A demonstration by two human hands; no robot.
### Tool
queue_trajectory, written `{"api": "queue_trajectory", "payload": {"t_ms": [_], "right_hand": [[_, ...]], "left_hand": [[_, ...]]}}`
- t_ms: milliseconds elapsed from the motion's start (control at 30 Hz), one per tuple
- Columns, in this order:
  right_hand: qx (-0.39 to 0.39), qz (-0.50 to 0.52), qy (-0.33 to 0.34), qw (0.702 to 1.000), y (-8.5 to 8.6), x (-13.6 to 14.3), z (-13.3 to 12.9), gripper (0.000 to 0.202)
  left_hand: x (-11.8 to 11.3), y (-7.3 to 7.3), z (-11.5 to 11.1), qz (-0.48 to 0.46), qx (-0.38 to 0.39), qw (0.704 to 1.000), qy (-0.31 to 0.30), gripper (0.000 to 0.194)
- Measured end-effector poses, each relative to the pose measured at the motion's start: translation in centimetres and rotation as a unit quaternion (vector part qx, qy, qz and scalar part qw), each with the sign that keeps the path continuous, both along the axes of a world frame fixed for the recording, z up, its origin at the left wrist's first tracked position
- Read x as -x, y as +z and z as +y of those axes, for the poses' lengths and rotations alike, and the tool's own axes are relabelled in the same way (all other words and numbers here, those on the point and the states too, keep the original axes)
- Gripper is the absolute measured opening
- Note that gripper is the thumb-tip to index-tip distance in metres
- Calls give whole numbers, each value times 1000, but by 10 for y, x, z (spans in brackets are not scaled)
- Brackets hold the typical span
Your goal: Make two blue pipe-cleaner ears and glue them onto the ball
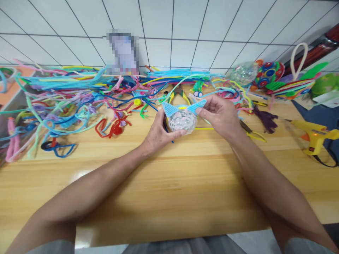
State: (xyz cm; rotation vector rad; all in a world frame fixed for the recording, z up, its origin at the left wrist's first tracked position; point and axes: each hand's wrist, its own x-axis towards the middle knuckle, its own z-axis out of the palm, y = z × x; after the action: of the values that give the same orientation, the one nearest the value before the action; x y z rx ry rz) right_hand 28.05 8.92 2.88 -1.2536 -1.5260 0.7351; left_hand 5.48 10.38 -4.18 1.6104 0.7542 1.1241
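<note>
A clear round ball point(182, 120) with pale speckled filling sits between my hands above the wooden table point(169, 190). My left hand point(162, 132) grips it from the left, thumb along its lower front. Two blue striped triangles stand at its top: the left triangle point(170, 109) leans outward near my left fingers, and the right triangle point(196, 106) is pinched between the thumb and fingers of my right hand point(217, 113). A yellow strip shows between the triangles. Whether the right triangle touches the ball firmly cannot be made out.
Tangled colourful pipe cleaners point(66, 83) cover the table's back and left. Pliers point(180, 94) lie behind the ball, with more pliers point(253, 132) to its right. A yellow glue gun point(316, 135) with a lit orange light rests at the far right, near a colourful decorated ball point(270, 73).
</note>
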Motion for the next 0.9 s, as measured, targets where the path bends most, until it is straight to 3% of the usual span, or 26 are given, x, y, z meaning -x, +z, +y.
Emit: {"api": "queue_trajectory", "payload": {"t_ms": [167, 333, 433, 567, 700, 900], "right_hand": [[31, -16, 38, 999, 4, -6, -8, 31], [40, -59, 47, 996, 5, -20, -21, 37], [51, -24, 42, 998, -5, -26, -34, 53], [79, 23, 29, 996, -26, -20, -61, 61], [37, 29, 5, 999, -39, -9, -84, 67], [-6, -16, 4, 1000, -33, -8, -96, 62]], "left_hand": [[0, -3, -8, 63, -87, 993, 53, 90], [-4, -9, -14, 40, -104, 993, 33, 94], [-6, -11, -15, 43, -126, 990, 53, 91], [-6, -6, -20, 34, -237, 969, 60, 91], [-4, 0, -26, 44, -338, 938, 54, 88], [3, 1, -30, 77, -388, 918, 37, 84]]}}
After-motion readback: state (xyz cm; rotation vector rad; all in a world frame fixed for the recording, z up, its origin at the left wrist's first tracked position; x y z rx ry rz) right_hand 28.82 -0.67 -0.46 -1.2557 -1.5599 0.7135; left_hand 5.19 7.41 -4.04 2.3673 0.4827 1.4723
